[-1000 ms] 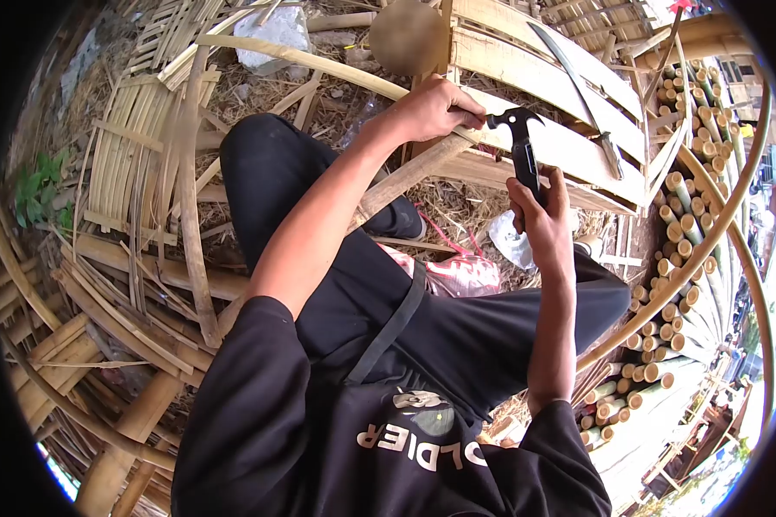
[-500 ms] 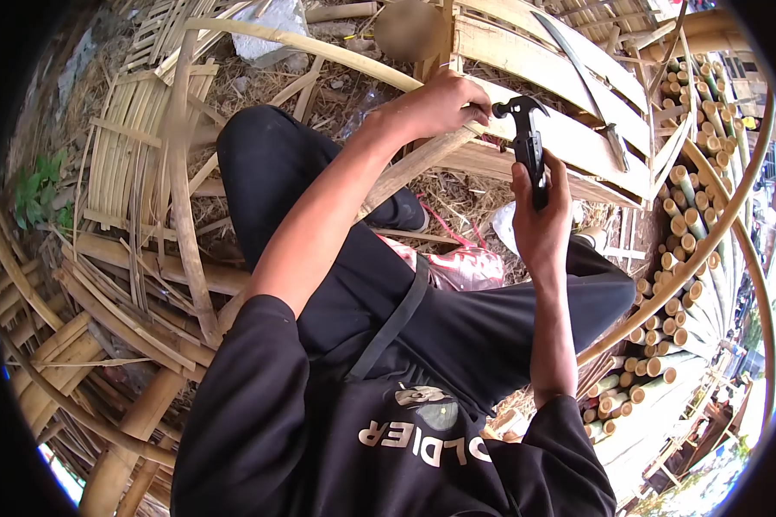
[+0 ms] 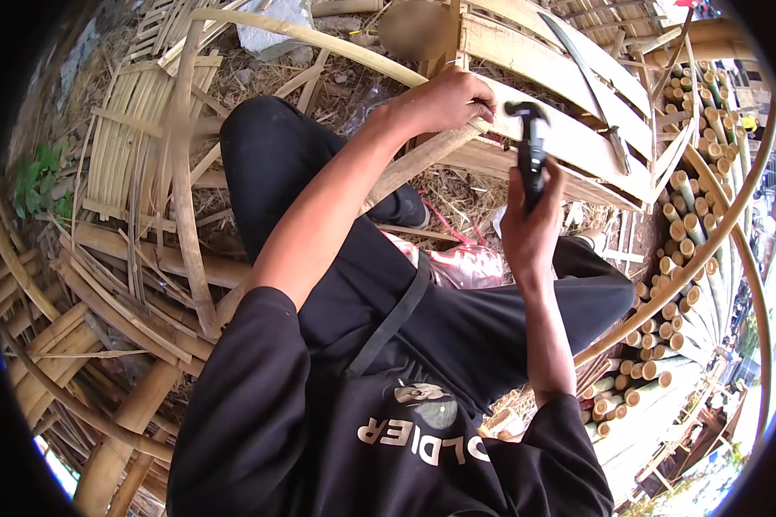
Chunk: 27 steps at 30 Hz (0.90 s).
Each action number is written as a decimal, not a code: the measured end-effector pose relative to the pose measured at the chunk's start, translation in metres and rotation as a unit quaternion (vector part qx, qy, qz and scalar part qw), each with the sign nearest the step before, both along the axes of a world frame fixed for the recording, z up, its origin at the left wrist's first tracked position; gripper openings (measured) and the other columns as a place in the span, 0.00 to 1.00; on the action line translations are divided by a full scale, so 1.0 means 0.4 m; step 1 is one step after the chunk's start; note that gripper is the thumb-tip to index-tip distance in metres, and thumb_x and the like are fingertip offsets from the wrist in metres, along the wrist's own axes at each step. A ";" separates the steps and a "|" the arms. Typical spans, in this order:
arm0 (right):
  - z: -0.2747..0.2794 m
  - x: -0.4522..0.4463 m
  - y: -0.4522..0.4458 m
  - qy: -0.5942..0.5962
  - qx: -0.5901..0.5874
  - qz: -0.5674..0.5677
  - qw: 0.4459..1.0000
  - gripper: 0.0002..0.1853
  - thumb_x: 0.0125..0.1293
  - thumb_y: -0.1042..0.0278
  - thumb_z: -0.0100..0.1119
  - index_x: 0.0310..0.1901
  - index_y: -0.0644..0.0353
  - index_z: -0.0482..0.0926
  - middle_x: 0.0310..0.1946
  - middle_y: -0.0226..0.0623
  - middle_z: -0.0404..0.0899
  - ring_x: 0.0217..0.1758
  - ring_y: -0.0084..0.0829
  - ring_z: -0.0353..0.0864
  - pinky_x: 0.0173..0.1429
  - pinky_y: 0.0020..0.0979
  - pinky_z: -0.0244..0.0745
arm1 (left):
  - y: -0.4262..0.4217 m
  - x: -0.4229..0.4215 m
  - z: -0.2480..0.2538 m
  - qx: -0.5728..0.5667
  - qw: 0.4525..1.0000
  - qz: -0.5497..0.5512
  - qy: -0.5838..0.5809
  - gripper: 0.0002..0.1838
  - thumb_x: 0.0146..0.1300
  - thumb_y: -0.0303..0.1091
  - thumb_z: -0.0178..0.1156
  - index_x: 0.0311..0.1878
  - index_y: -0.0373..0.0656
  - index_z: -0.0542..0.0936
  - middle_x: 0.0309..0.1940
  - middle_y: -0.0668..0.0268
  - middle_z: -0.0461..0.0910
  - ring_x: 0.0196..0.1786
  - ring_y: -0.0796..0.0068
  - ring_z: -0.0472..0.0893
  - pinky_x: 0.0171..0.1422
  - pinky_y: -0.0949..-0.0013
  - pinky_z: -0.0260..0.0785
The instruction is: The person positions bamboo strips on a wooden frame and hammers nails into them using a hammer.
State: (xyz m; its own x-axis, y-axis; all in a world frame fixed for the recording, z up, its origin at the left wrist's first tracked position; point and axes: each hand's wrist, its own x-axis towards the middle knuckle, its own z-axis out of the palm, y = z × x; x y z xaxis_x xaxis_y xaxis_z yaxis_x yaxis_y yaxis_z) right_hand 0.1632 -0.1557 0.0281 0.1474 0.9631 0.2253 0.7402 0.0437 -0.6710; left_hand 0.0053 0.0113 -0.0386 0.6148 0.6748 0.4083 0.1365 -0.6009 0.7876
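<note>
My right hand point(image 3: 530, 224) is wrapped round the black handle of a claw hammer point(image 3: 533, 151), whose blurred head stands a short way right of my left hand. My left hand point(image 3: 453, 102) has its fingers closed in a pinch at the corner of a slatted wooden crate point(image 3: 535, 108). What lies between those fingertips is hidden. Just below them, the end of a bamboo strip point(image 3: 431, 164) meets the crate, its other end passing behind my left forearm.
A machete point(image 3: 578, 69) lies across the crate's slats. Cut bamboo poles point(image 3: 664, 293) are stacked at the right. Split bamboo point(image 3: 129, 302) and a woven bamboo panel point(image 3: 134, 138) fill the left side. A red-and-white plastic bag point(image 3: 466, 265) sits between my legs. A pale stone block point(image 3: 272, 30) lies at the top.
The hammer head has moved right, away from my left fingers, and my right hand has shifted slightly left and down. My left hand stays at the crate's corner.
</note>
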 end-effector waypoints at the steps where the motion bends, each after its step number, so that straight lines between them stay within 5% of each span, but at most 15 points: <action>1: -0.001 0.006 -0.002 0.006 -0.015 -0.002 1.000 0.18 0.75 0.70 0.58 0.60 0.67 0.67 0.34 0.53 0.80 0.33 0.45 0.82 0.40 0.42 0.76 | 0.003 0.003 -0.004 -0.005 1.000 -0.001 0.002 0.07 0.59 0.21 0.67 0.42 0.34 0.87 0.37 0.53 0.88 0.43 0.63 0.89 0.50 0.64 0.80; 5: -0.050 0.015 -0.007 0.052 0.061 -0.021 0.997 0.17 0.75 0.68 0.59 0.58 0.66 0.69 0.34 0.54 0.80 0.34 0.47 0.83 0.40 0.42 0.75 | 0.009 0.001 -0.007 -0.011 1.000 0.002 -0.001 0.06 0.60 0.22 0.66 0.41 0.33 0.87 0.37 0.53 0.88 0.42 0.62 0.89 0.49 0.63 0.79; 9: -0.018 0.010 -0.011 0.013 -0.042 -0.003 0.999 0.17 0.74 0.69 0.59 0.57 0.66 0.68 0.31 0.49 0.79 0.30 0.39 0.81 0.36 0.38 0.74 | 0.005 0.004 -0.008 0.008 1.000 0.001 0.005 0.06 0.60 0.22 0.66 0.41 0.35 0.87 0.37 0.55 0.88 0.43 0.60 0.88 0.52 0.62 0.78; 16: -0.038 0.004 -0.004 0.030 0.023 0.005 0.999 0.16 0.74 0.71 0.60 0.56 0.65 0.67 0.30 0.47 0.78 0.27 0.36 0.76 0.34 0.37 0.71 | 0.010 0.013 -0.039 0.071 0.997 0.030 -0.022 0.04 0.60 0.23 0.66 0.38 0.36 0.86 0.42 0.59 0.85 0.49 0.59 0.84 0.56 0.60 0.76; 24: -0.049 0.006 -0.008 0.051 -0.001 -0.045 0.998 0.14 0.74 0.72 0.59 0.53 0.68 0.66 0.32 0.49 0.80 0.33 0.37 0.79 0.38 0.39 0.72 | 0.012 0.010 -0.039 0.063 0.997 0.002 -0.043 0.04 0.57 0.20 0.66 0.36 0.35 0.85 0.36 0.59 0.84 0.42 0.60 0.85 0.52 0.61 0.77; 26: -0.063 0.023 0.001 -0.036 0.048 0.014 0.998 0.14 0.74 0.72 0.59 0.53 0.67 0.66 0.31 0.49 0.79 0.31 0.35 0.78 0.36 0.38 0.71 | 0.007 0.011 -0.036 0.066 0.997 0.003 -0.044 0.04 0.57 0.20 0.66 0.36 0.35 0.85 0.36 0.60 0.84 0.43 0.60 0.85 0.52 0.61 0.77; 27: -0.016 0.011 0.002 0.006 -0.072 -0.012 0.997 0.14 0.75 0.72 0.57 0.53 0.67 0.64 0.31 0.49 0.79 0.29 0.36 0.77 0.35 0.39 0.70 | 0.005 0.014 -0.034 0.072 0.996 0.017 -0.041 0.04 0.57 0.20 0.66 0.36 0.35 0.85 0.37 0.60 0.84 0.44 0.60 0.85 0.52 0.60 0.76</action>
